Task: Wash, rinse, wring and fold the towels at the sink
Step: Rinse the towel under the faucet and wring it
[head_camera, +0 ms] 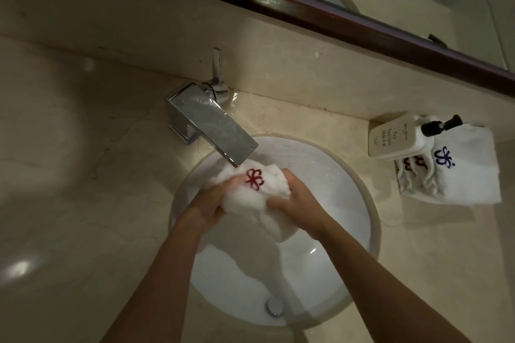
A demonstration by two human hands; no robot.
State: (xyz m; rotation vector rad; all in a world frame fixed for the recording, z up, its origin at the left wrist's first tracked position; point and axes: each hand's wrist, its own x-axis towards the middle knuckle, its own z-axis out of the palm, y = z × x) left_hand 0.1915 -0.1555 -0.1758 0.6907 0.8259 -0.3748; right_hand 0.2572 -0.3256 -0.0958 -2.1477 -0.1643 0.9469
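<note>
At your three o'clock, the cream pump bottle lying on the counter carries a label on which you can read "Tea Tonique"; the smaller print above and beside it is too blurred to make out. The towels bear only embroidered flower emblems, no lettering: red on the wet towel at centre, blue on the folded towel under the bottle.
</note>
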